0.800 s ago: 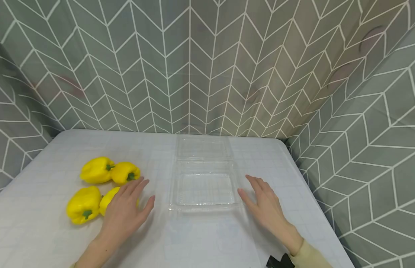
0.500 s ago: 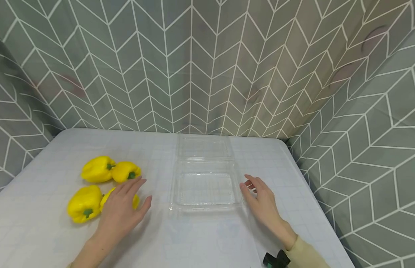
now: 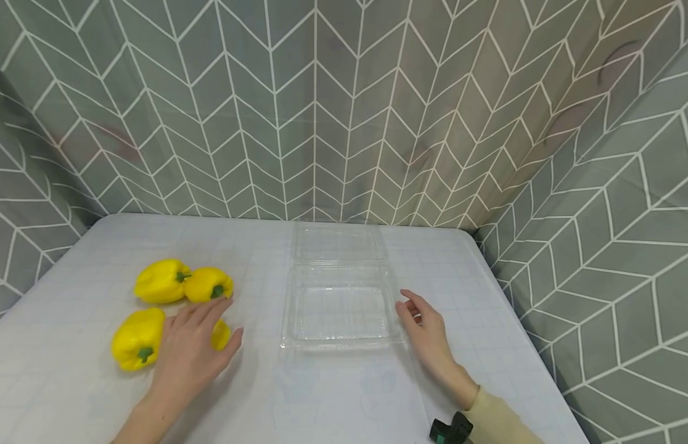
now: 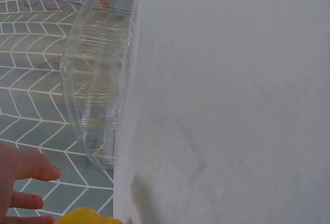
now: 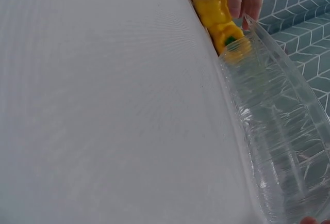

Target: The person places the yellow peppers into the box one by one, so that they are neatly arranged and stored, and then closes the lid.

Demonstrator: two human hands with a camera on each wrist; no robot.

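Four yellow bell peppers lie at the left of the white table (image 3: 333,394): two at the back (image 3: 162,280) (image 3: 209,285), one in front (image 3: 137,338). My left hand (image 3: 211,320) rests flat on the last pepper (image 3: 221,336), fingers straight, hiding most of it. A clear plastic clamshell container (image 3: 339,311) lies open in the middle, its lid (image 3: 338,242) folded back. My right hand (image 3: 410,305) touches the tray's right rim with thumb and fingertips, loosely bent. In the right wrist view the container wall (image 5: 278,121) runs toward the peppers (image 5: 211,4).
Grey chevron-patterned curtains (image 3: 344,111) close in the table at the back and on both sides. A black and green device (image 3: 449,431) sits on my right wrist. The table's right edge runs close to the right curtain.
My left hand slid left and settled on the near pepper. My right hand drew in toward the container's right rim, fingers bending slightly.
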